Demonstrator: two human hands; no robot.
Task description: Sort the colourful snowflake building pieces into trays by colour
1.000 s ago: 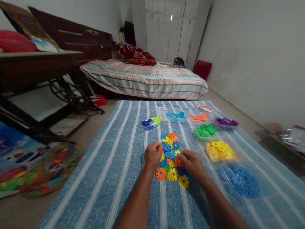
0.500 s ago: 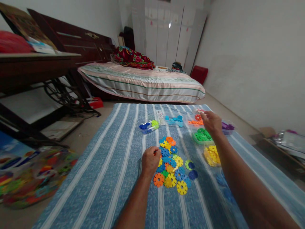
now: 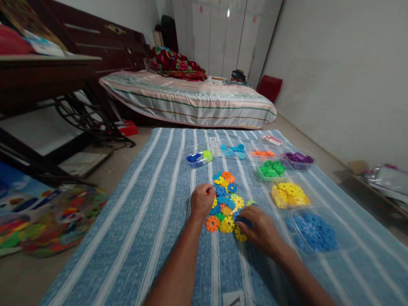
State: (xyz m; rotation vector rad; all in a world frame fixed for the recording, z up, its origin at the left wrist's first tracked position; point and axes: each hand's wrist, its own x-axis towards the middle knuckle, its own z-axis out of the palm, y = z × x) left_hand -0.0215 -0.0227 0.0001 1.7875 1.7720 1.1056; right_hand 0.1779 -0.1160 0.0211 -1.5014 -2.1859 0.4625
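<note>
A pile of flower-shaped plastic discs [image 3: 227, 224] in yellow, blue, orange and green lies on the striped cloth. At its left edge my left hand [image 3: 202, 200] is closed, fingers curled together. A bit of red shows by those fingertips, too small to name. Over the right side of the pile, my right hand [image 3: 260, 227] has its thumb and fingers bent around a blue disc [image 3: 245, 221]. A yellow disc [image 3: 241, 234] lies just under the right thumb. The right hand hides some of the discs there.
Clear tubs of sorted discs line the right: blue [image 3: 315, 231], yellow [image 3: 290, 194], green [image 3: 272, 168], purple [image 3: 298, 158] and orange [image 3: 263, 154]. Farther back are a light-blue tub [image 3: 233, 151] and a blue-and-lime tub [image 3: 199, 158]. A bed [image 3: 191, 100] stands beyond the table.
My right hand has come back from the orange tub to the right side of the pile. The red disc over that tub is gone from there. My left hand stays by the pile.
</note>
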